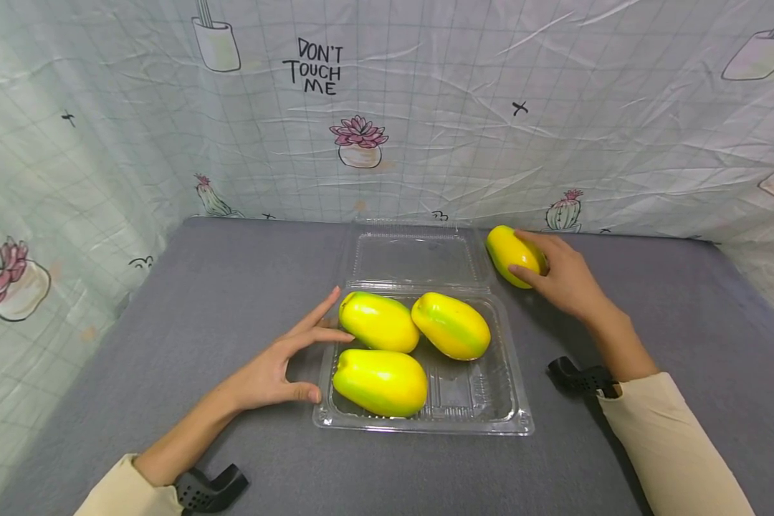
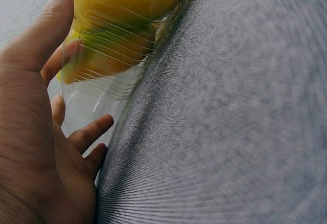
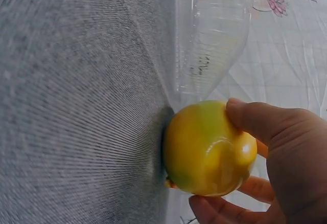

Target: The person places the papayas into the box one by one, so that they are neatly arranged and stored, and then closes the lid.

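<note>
My right hand (image 1: 566,278) grips a yellow-green papaya (image 1: 508,252) near the back of the table, thumb on one side and fingers on the other. In the right wrist view, this papaya (image 3: 207,147) shows end-on, low against the grey cloth. A clear plastic clamshell box (image 1: 426,428) lies with its lid (image 1: 419,259) folded back. Three more papayas sit in its base: one back left (image 1: 380,322), one back right (image 1: 453,327), one front left (image 1: 380,383). My left hand (image 1: 271,371) is at the box's left edge, fingers spread and thumb near the front corner.
Grey cloth (image 1: 245,287) covers the table. A pale printed curtain (image 1: 426,129) rises behind the table and along its left side. Each wrist wears a black mount, the left one (image 1: 211,489) near the front edge and the right one (image 1: 580,376) right of the box.
</note>
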A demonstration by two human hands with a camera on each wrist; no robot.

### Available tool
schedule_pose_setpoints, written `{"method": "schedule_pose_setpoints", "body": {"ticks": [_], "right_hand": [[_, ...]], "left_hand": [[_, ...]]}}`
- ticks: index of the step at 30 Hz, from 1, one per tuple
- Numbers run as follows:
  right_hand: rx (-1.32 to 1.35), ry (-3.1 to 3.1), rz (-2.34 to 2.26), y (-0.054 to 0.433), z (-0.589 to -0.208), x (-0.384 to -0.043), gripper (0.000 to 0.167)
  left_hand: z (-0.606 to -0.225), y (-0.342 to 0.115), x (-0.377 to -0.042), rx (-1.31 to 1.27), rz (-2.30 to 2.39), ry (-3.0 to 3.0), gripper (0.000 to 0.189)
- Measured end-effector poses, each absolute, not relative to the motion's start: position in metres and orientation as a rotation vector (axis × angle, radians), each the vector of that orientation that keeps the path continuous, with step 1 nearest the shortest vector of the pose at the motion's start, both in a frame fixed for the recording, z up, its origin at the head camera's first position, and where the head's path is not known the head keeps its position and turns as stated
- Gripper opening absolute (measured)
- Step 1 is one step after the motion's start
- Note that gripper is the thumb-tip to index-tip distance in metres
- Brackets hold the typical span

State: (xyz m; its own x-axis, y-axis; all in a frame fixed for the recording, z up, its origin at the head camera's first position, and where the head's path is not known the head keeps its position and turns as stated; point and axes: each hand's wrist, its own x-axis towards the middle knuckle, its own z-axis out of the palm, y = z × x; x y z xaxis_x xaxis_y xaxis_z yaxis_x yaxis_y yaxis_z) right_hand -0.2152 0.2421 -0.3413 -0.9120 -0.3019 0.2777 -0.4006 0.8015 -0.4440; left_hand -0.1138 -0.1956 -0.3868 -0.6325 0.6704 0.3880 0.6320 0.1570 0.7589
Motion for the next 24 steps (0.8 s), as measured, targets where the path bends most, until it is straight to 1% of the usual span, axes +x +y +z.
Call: {"method": "schedule_pose_setpoints", "body": {"ticks": [13,24], "right_hand": [[0.461,-2.85,0.752,0.2438,-0.3379,-0.213,0.062],[0.475,-2.833,0.725,0.2408,-0.3341,-0.2096,0.061]], "left_hand": [[-0.3864,-0.1955,-0.1145,1.324,1.508,2.367,0.072],[-0.3867,-0.1953,-0.1143,1.321,1.515,2.36,0.072]]}}
